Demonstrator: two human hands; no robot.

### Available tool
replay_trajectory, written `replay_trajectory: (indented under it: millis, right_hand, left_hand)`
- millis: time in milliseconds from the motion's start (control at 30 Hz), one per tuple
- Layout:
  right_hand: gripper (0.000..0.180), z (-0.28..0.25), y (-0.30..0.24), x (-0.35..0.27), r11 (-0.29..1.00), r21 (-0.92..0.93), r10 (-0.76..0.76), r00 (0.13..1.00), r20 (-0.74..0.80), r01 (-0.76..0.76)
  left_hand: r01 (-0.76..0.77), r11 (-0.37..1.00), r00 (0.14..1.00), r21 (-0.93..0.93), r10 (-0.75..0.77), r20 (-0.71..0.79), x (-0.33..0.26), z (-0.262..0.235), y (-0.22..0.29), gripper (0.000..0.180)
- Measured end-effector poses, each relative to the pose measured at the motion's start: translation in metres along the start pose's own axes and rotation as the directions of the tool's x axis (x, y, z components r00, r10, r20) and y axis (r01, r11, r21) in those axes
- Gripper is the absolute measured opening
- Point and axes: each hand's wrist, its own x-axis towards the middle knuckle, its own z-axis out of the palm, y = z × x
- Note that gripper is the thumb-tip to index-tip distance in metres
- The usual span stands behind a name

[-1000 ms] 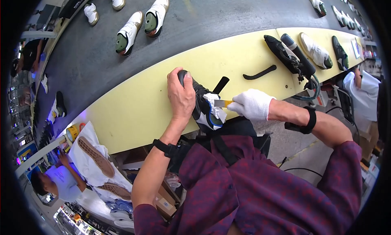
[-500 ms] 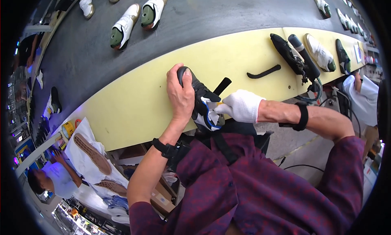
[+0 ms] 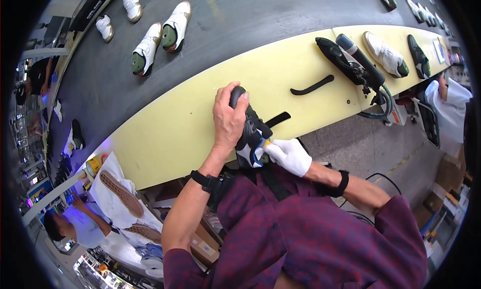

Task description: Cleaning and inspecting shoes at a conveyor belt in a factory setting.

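My bare left hand is wrapped round the toe of a black and white shoe with blue trim at its opening. The shoe is held at the bench's near edge, toe pointing away from me. In a white knitted glove, my right hand grips a small yellow-handled tool at the shoe's opening. Its working end is too hidden to name. A short black strap sticks out beside the shoe, right of my left hand; whether it is attached cannot be told.
On the cream bench lie a curved black strip, a black hand tool with a hose, a white shoe and a black shoe. Beyond runs a dark conveyor belt carrying white shoes. Brown soles lie at left, near a co-worker.
My right hand has shifted down and slightly right, its forearm swinging nearer my body. The shoe in my left hand stands more upright. The whole view has shifted slightly.
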Motion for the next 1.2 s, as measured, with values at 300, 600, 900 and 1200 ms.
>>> replay_trajectory:
  millis: [300, 600, 900, 1200]
  right_hand:
    - [0.039, 0.003, 0.01, -0.016, 0.981, -0.183, -0.081, 0.988, -0.128, 0.057]
    - [0.037, 0.017, 0.05, -0.002, 0.919, -0.294, -0.339, 0.909, -0.243, 0.264]
    - [0.04, 0.022, 0.03, -0.007, 0.962, -0.174, -0.25, 0.936, -0.249, 0.211]
    - [0.048, 0.0, -0.014, -0.015, 0.975, -0.223, -0.052, 0.992, -0.115, 0.025]
  left_hand:
    - [-0.048, 0.999, 0.998, 0.001, 0.048, 0.036, 0.001, 0.01, 0.003, 0.033]
    - [-0.209, 0.976, 0.977, 0.067, 0.205, 0.062, 0.005, 0.015, 0.007, 0.032]
    - [-0.118, 0.992, 0.984, 0.054, 0.109, 0.141, -0.003, -0.002, 0.004, 0.042]
    - [0.074, 0.996, 0.994, 0.045, -0.077, 0.083, -0.051, -0.016, -0.008, 0.055]
